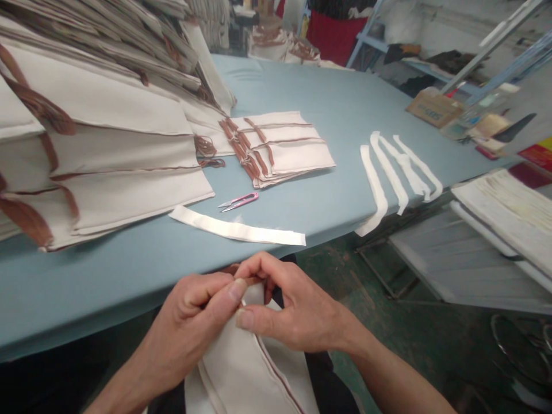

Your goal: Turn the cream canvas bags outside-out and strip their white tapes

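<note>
A cream fabric pouch with brown trim (245, 368) lies over my lap, its top end raised between both hands near the table edge. My left hand (200, 310) is closed on the pouch's brown-edged end, thumb pressed on top. My right hand (291, 305) pinches the same end from the other side, with thumb and forefinger around the brown trim. Beyond the hands, a white fabric strip (237, 229) lies along the table's front edge. Pink-handled thread snips (239, 202) rest behind the strip, blades pointing left.
A tall stack of cream pouches (125, 144) fills the table's left side. A smaller pile (297, 144) sits mid-table. Several white strips (390, 172) hang by the right edge of the blue-covered table (345, 109). A cardboard box (435, 107) stands at the far right.
</note>
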`<control>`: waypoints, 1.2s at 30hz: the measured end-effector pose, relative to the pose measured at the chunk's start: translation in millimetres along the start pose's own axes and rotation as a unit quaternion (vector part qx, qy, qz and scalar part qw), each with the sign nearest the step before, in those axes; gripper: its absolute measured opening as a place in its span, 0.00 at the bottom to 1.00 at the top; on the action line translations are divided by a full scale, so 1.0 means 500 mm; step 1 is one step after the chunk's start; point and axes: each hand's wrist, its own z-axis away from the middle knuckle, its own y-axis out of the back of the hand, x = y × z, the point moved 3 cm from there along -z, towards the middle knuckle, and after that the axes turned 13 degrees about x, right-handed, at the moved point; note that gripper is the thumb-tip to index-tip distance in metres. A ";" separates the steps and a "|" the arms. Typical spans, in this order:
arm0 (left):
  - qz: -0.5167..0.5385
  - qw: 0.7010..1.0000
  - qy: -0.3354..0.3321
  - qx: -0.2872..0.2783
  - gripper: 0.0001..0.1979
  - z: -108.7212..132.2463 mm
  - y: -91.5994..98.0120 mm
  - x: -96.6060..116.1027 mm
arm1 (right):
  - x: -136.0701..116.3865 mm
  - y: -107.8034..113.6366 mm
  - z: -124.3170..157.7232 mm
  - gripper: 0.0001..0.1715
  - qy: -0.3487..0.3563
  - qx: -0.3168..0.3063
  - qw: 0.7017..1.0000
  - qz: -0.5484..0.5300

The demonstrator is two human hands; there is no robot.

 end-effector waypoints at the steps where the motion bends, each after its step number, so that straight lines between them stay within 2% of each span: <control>1: 0.004 1.000 0.001 0.008 0.26 0.002 0.000 0.000 | 0.003 -0.001 -0.001 0.17 -0.007 -0.006 1.000 -0.008; 4: 0.008 1.000 0.007 0.012 0.25 0.010 -0.002 -0.002 | 0.012 -0.005 -0.002 0.17 -0.026 -0.024 0.999 -0.039; 9: 0.034 0.999 0.039 0.001 0.25 0.021 -0.003 -0.011 | 0.027 -0.022 0.003 0.26 -0.085 -0.057 0.985 -0.142; 11: 0.039 0.998 0.055 0.016 0.24 0.021 -0.002 -0.015 | 0.031 -0.026 0.004 0.24 -0.092 -0.034 0.988 -0.122; 15: 0.044 0.996 0.067 0.031 0.24 0.020 -0.003 -0.019 | 0.026 -0.026 0.005 0.16 -0.065 -0.009 0.996 -0.055; 22: 0.020 0.998 0.056 0.024 0.30 0.026 -0.012 -0.026 | 0.016 -0.013 0.007 0.23 -0.066 -0.057 0.996 0.030; 27: 0.061 0.993 0.095 0.015 0.34 0.031 -0.012 -0.043 | 0.028 -0.020 0.009 0.25 -0.077 -0.056 0.995 -0.037; 31: 0.161 0.970 0.178 0.027 0.33 0.039 -0.022 -0.062 | 0.038 -0.032 0.010 0.25 -0.086 -0.036 0.991 -0.092; 36: 0.305 0.910 0.271 0.074 0.30 0.036 -0.054 -0.061 | 0.046 -0.027 0.002 0.24 -0.092 -0.005 0.991 -0.097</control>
